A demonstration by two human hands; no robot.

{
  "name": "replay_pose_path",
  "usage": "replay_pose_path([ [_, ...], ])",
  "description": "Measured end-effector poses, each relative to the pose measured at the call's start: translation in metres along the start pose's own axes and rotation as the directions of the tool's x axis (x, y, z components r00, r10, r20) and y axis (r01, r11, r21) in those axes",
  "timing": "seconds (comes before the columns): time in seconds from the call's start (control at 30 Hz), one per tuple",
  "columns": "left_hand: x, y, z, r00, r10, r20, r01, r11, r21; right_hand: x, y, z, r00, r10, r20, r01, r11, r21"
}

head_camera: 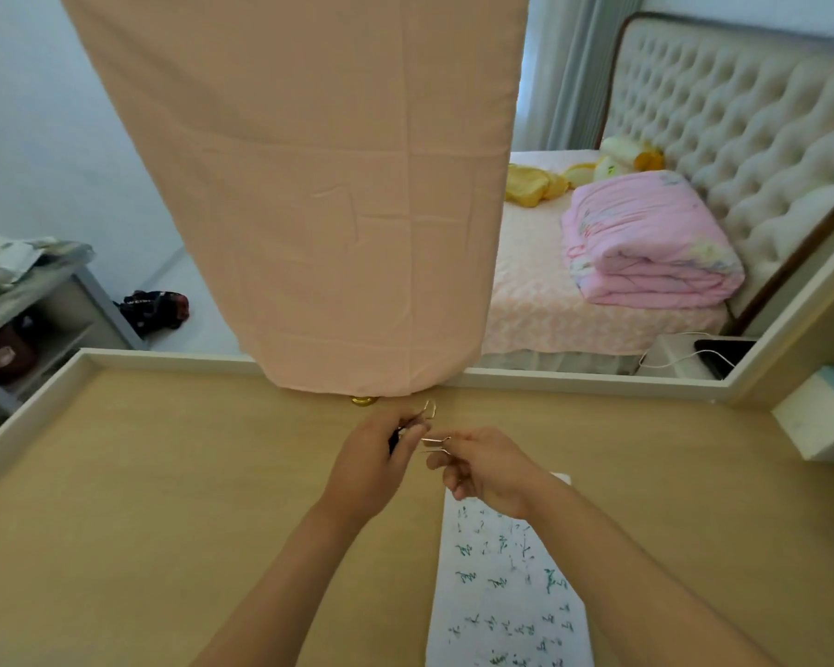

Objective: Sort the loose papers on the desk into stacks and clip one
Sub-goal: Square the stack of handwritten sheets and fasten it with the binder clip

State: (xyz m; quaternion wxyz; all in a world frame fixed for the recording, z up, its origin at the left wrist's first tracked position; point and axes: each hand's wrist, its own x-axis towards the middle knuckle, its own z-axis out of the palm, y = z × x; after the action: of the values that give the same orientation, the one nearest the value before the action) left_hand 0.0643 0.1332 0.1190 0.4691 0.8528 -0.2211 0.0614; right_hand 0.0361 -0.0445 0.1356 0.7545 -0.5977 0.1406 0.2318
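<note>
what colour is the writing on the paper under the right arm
Mostly green on the white paper, seen in the head view.

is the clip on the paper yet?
No. Both hands, left hand and right hand, hold the clip above the desk, beyond the paper.

Binder clip held above the desk, 1 paper stack lying below it

A small black binder clip [398, 438] with thin silver wire handles sits pinched in the left hand [381, 454], 1 handle loop poking up past the fingers, while the right hand [482, 469] grips the other wire handle, which points sideways between the 2 hands. A stack of white papers [506, 584], covered in scattered green and dark handwriting, lies flat on the wooden desk [164, 498], its far end hidden under the right wrist.
</note>
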Motion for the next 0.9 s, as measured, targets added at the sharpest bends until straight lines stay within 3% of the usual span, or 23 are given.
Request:
replay_pose_path([
  [0.13,-0.002,-0.012,-0.020,0.989,-0.023,-0.148,0.003,0.990,-0.138,0.005,-0.005,0.019,0.997,-0.034,0.075,0.028,0.997,0.072],
  [0.27,0.000,-0.023,-0.033,0.936,-0.079,-0.344,-0.004,0.972,-0.233,0.014,-0.003,0.049,1.000,-0.015,-0.019,0.017,0.995,0.101],
  [0.33,0.002,-0.026,-0.037,0.886,-0.280,-0.370,0.106,0.898,-0.426,0.020,0.000,0.062,0.994,-0.026,-0.103,0.041,0.989,0.144],
  [0.43,0.009,-0.052,-0.045,0.769,-0.586,-0.254,0.333,0.708,-0.623,0.028,0.005,0.076,0.977,-0.041,-0.209,0.082,0.978,0.192],
  [0.47,0.010,-0.064,-0.050,0.788,-0.577,-0.213,0.352,0.707,-0.614,0.030,0.007,0.080,0.971,-0.034,-0.235,0.082,0.976,0.200],
  [0.5,0.009,-0.074,-0.056,0.841,-0.506,-0.191,0.338,0.768,-0.544,0.032,0.010,0.084,0.967,-0.017,-0.253,0.073,0.974,0.212],
  [0.57,0.008,-0.094,-0.064,0.958,-0.251,-0.138,0.198,0.929,-0.314,0.036,0.017,0.091,0.962,0.027,-0.273,0.047,0.964,0.261],
  [0.63,0.010,-0.108,-0.067,0.994,-0.105,-0.022,0.095,0.959,-0.268,0.040,0.024,0.097,0.958,0.065,-0.280,0.040,0.936,0.351],
  [0.77,0.002,-0.102,-0.074,0.935,-0.147,0.324,0.311,0.778,-0.546,0.047,0.034,0.111,0.969,0.093,-0.230,0.049,0.836,0.546],
  [0.9,-0.003,-0.094,-0.063,0.919,-0.081,0.386,0.341,0.655,-0.674,0.057,0.042,0.123,0.977,0.122,-0.178,0.025,0.756,0.654],
])
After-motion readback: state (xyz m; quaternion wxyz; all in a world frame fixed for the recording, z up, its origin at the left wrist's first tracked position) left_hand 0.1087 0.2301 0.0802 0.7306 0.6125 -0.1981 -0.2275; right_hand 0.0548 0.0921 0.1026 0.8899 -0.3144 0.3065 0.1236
